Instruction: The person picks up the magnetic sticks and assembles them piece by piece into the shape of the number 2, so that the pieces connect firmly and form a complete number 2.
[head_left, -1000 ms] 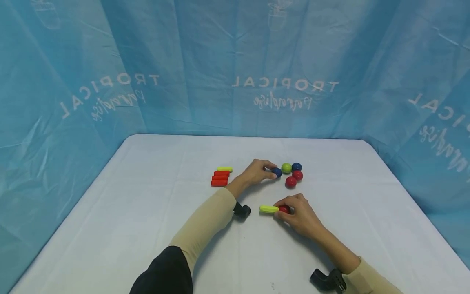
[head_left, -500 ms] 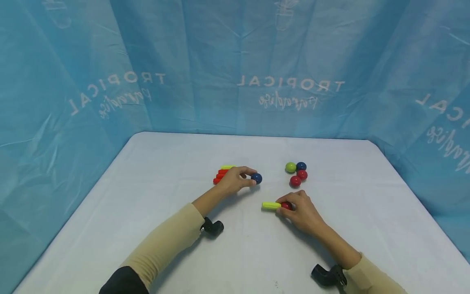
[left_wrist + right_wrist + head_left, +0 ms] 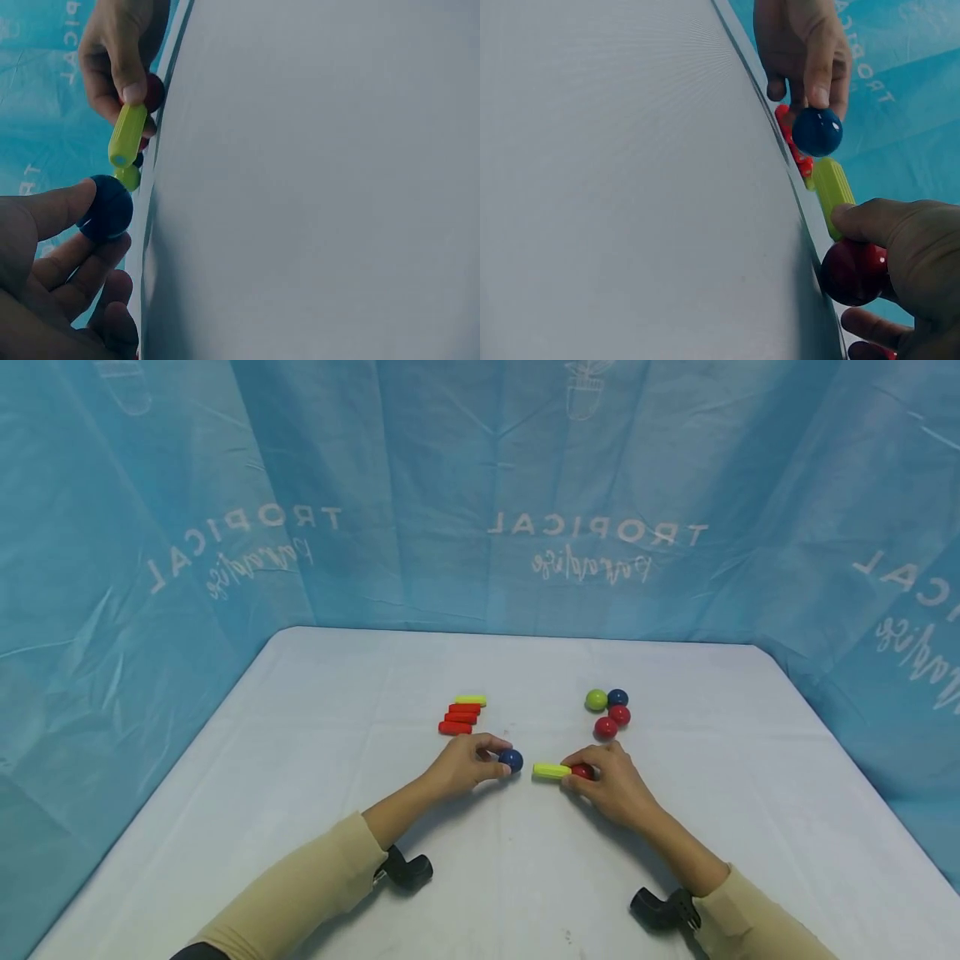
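Observation:
Between thumb and fingertips, my left hand (image 3: 459,768) pinches a glossy dark blue ball (image 3: 512,761) above the white table. My right hand (image 3: 617,787) holds a red ball (image 3: 582,772) with a yellow-green ribbed stick (image 3: 551,771) against it, pointing left towards the blue ball. In the left wrist view, a small hole shows in the free end of the stick (image 3: 126,136). The blue ball (image 3: 817,132) and the stick's free end are a small gap apart. My right thumb lies over the spot where stick and red ball (image 3: 853,271) meet, so the joint is partly hidden.
Behind my left hand lie several red sticks (image 3: 461,718) and one yellow-green stick (image 3: 471,700) in a row. Further right is a cluster of balls: a green one (image 3: 596,699), a blue one (image 3: 618,697) and two red ones (image 3: 606,727). Blue printed curtains (image 3: 420,527) surround the table.
My left hand has carried the blue ball from beside the ball cluster leftwards, then nearer to me, facing the stick's free end. My right hand has hardly moved with the stick and red ball.

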Demonstrator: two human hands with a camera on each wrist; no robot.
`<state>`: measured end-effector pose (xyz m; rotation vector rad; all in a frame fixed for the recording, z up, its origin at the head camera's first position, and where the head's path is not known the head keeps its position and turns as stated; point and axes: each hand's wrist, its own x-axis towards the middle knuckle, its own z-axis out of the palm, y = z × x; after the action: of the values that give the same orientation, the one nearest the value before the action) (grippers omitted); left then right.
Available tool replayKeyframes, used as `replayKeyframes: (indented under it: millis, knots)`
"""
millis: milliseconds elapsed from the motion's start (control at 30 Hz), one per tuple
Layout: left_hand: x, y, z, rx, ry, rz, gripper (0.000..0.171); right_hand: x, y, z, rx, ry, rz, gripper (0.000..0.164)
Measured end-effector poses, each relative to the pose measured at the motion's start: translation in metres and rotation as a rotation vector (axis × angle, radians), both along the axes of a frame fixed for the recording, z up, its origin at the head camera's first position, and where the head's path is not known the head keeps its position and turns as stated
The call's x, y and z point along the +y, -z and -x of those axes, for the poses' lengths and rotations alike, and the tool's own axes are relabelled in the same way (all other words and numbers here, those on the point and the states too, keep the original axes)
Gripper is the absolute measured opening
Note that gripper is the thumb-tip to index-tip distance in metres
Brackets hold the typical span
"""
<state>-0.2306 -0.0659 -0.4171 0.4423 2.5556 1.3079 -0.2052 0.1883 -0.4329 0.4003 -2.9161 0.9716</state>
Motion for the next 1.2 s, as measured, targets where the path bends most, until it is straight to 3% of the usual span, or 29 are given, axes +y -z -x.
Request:
replayKeyframes:
  millis: [533, 900, 1200]
  knots:
    - [0.002, 0.001, -0.012, 0.021, 0.046, 0.023, 0.036, -0.008, 0.002, 0.001, 0.026, -0.047, 0.012, 0.022]
    - [-0.002, 0.001, -0.017, 0.018, 0.018, 0.038, 0.036, -0.016, -0.003, -0.004, 0.018, -0.055, -0.003, 0.022]
    - [-0.017, 0.0, -0.026, 0.0, -0.04, 0.092, 0.036, -0.031, -0.005, -0.005, 0.011, -0.087, -0.014, 0.021]
